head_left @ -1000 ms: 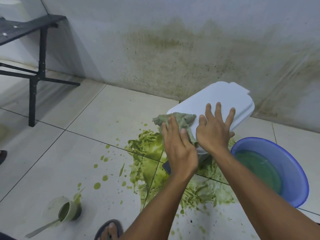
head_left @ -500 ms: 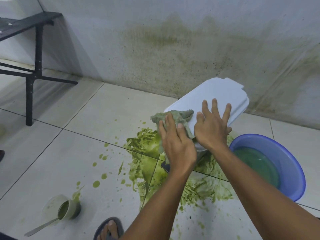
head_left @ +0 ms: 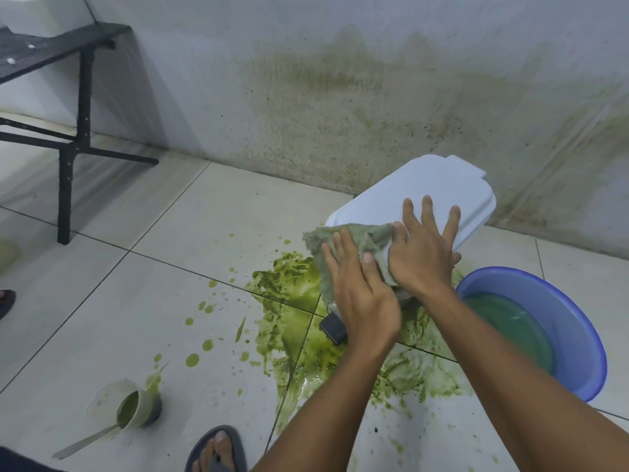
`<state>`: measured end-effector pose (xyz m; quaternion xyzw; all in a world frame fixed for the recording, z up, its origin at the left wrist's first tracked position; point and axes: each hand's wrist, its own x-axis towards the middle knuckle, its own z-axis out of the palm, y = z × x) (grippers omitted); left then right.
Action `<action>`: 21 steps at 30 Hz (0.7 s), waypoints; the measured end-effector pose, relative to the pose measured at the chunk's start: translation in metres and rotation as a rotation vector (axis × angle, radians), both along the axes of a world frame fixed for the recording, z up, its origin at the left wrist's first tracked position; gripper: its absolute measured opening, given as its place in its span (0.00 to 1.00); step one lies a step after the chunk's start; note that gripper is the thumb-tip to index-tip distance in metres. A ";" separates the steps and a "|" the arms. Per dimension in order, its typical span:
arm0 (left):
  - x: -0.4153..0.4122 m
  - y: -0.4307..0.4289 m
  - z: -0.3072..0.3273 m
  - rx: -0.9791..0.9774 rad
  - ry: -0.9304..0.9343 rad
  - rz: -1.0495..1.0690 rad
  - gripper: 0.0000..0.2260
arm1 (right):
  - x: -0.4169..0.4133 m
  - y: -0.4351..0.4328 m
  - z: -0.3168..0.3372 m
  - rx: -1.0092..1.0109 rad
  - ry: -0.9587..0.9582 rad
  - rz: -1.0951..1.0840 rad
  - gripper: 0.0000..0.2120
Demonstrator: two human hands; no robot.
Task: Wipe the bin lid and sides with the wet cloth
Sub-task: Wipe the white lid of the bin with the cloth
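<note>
Green-stained terry cloth (head_left: 354,236) pressed on near corner of white plastic bin lid (head_left: 439,185) under flat left hand (head_left: 360,291); spread right hand (head_left: 422,253) bracing lid. Far end, sides seemingly pending.

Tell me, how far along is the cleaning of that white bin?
Done: the bare part of the bin lid looks clean white. In hand: the left hand presses the wet cloth on the lid's near left edge while the right hand lies flat on the lid, steadying it. Left: the bin's sides, mostly hidden under the hands, so I cannot judge them; green spill lies on the floor by it.
</note>
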<state>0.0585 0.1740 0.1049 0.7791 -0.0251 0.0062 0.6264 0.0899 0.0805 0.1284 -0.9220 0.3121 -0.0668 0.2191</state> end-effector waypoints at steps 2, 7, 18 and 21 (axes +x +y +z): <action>0.030 0.001 0.005 0.043 0.055 0.016 0.22 | 0.000 0.000 0.000 0.011 0.007 0.002 0.25; 0.059 0.003 0.009 0.056 0.082 -0.023 0.22 | 0.000 0.001 0.001 0.011 0.008 0.004 0.25; 0.108 0.019 0.010 0.300 -0.114 -0.324 0.21 | -0.005 -0.006 0.001 -0.008 0.071 0.122 0.27; 0.144 0.009 0.029 0.446 -0.064 -0.576 0.19 | -0.012 -0.014 0.002 -0.001 0.071 0.201 0.27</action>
